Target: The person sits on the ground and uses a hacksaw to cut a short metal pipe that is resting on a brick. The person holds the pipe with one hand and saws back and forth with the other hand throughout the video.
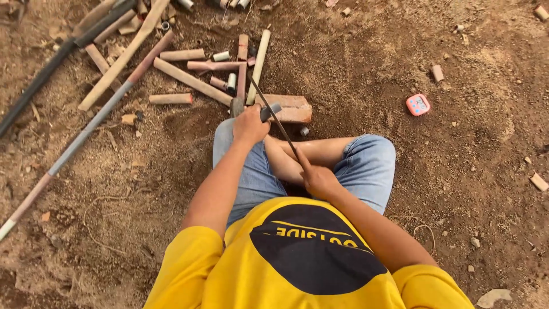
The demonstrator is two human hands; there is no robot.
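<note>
I sit cross-legged on bare earth in blue denim shorts. My left hand (250,124) is closed around a short grey pipe piece (270,111) and presses it against a reddish brick (294,109) in front of my knees. My right hand (318,180) grips the near end of a thin dark saw blade (273,117). The blade slants up and to the left across the pipe piece, and its far tip reaches in among the cut pipe offcuts (189,80).
Several short and long pipe lengths lie scattered at the upper left, among them a long grey-and-brown pipe (86,133) and a black pipe (34,86). A small pink timer (418,105) lies on the soil at right. Stones and rubble dot the ground.
</note>
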